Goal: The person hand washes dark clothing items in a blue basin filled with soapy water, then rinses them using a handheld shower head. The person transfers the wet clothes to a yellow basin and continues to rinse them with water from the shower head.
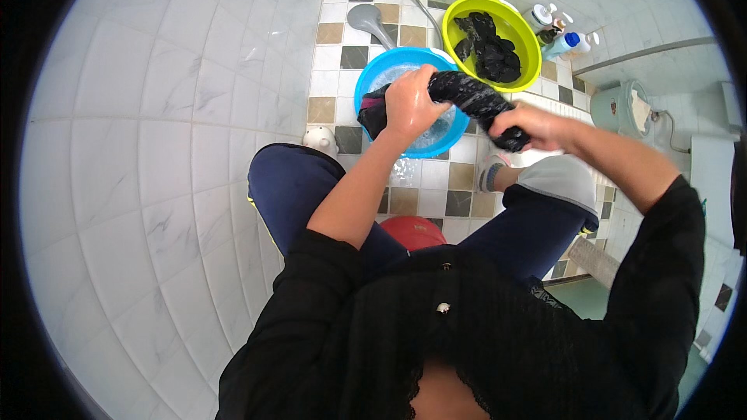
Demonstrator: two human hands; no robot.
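Between my two hands stretches a wet black garment (471, 96), twisted into a thick rope. My left hand (412, 105) grips it over the blue basin (362, 82); a dark end with a pink-purple patch hangs down on that hand's left side. Closed round the other end is my right hand (537, 126), past the basin's right rim. Sudsy water (436, 136) shows in the blue basin beneath. The garment's exact kind cannot be made out.
A yellow-green basin (531, 39) with black wet clothes (490, 50) stands behind to the right. A grey shower head (369, 22) lies on the tiled floor. Several pump bottles (560, 45) line the wall. Under me is a red stool (414, 232); a bin (618, 109) stands right.
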